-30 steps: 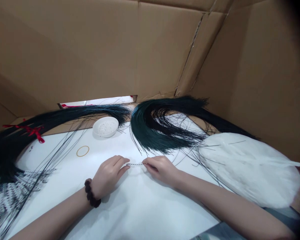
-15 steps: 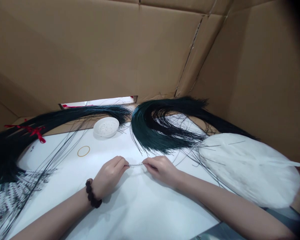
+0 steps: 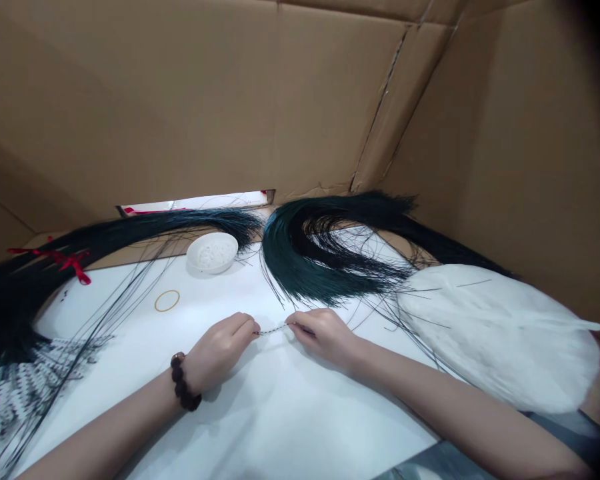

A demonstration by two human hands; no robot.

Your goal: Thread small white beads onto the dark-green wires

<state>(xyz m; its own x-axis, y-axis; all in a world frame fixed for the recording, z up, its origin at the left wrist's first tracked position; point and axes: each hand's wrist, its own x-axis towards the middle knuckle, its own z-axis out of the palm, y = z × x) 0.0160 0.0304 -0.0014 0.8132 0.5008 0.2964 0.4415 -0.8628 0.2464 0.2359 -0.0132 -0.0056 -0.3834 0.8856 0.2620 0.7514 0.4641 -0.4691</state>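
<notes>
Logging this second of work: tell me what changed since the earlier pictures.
Hardly anything. The right hand lifted its end of the speckled strand slightly, so it now slants; the left hand keeps pinching the other end. White bowl, rubber band and dark fibre bundles stayed put.

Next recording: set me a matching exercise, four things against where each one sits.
1 red ribbon
2 white bowl
3 rubber band
4 short strand

A pinched between left hand and right hand
B tied round the dark fibre bundle
C far edge of the white sheet
D flat on the sheet, nearer than the bowl

Pairs: 1-B, 2-C, 3-D, 4-A
</notes>
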